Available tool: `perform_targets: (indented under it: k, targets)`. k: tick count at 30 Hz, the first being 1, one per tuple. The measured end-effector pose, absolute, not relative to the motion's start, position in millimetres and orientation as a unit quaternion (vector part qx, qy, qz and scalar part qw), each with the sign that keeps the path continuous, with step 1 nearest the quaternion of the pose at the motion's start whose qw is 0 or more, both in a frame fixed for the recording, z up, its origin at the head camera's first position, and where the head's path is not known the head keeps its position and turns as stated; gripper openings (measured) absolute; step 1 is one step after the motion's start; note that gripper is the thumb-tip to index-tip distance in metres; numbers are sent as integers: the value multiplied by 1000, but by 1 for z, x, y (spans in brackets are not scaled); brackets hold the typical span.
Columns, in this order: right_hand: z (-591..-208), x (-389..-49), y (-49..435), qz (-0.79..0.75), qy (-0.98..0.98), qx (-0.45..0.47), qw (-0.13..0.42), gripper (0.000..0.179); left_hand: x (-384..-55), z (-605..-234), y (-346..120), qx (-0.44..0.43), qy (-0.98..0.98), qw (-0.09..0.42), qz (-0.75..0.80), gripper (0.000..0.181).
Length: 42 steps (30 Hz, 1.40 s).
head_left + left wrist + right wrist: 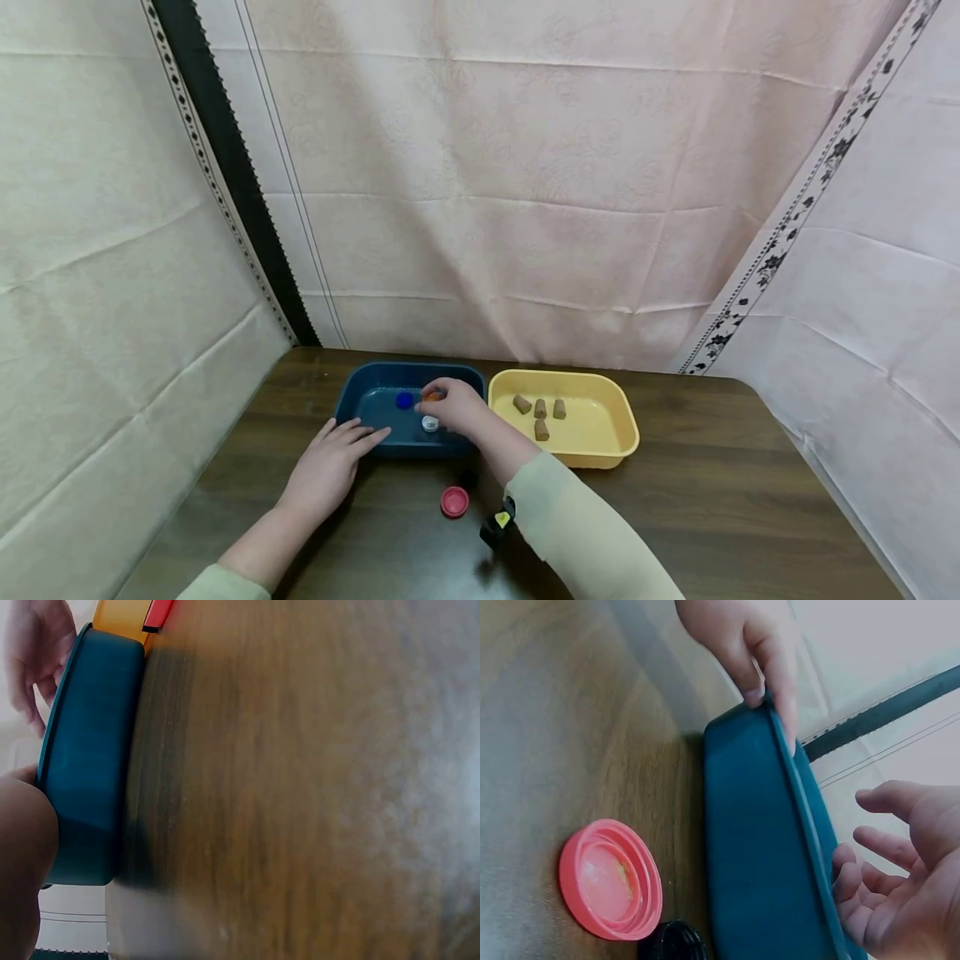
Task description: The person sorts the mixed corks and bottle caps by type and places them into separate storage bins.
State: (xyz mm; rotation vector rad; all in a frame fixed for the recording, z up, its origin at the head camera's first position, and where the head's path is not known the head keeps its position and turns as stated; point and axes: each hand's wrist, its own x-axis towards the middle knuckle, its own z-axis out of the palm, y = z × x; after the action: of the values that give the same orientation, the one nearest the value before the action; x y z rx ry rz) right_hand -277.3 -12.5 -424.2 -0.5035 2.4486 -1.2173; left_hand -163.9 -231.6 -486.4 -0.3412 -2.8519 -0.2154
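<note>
My left hand (326, 469) holds the near left rim of the blue tray (420, 451), thumb against the outer wall and fingers reaching over the edge. Inside this tray are a blue bottle cap (404, 400), a white cap (430, 423) and an orange cap (432, 397). My right hand (457, 408) reaches in from the right, its fingers around the orange cap in the head view and partly covering it. In the right wrist view, the right hand's fingers are loosely bent and apart from the thumb, with nothing visible between them.
A yellow tray (600, 450) holding several small brown corks (542, 430) stands right beside the blue one. On the wooden table (720, 492) in front lie a red cap (454, 502) and a black cap (673, 943). Pale cloth (525, 208) hangs behind the table.
</note>
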Motion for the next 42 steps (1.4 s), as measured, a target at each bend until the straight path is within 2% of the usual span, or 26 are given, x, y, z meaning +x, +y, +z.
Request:
perform_targets:
  k: [7, 17, 25, 42]
  targets:
    - [-418, -259, 4, -469, 841, -190, 192, 27, -165, -486, -231, -120, -981, 136, -73, 55]
    - [-423, -231, 28, -468, 832, -220, 200, 28, -160, -490, -234, -122, -978, 150, -78, 55]
    - [-430, -212, 48, -466, 838, -206, 197, 28, -164, -492, -233, -122, -979, 148, -73, 54]
    - [-450, -199, 71, -476, 832, -180, 221, 27, -164, -490, -232, -120, -980, 141, -77, 53]
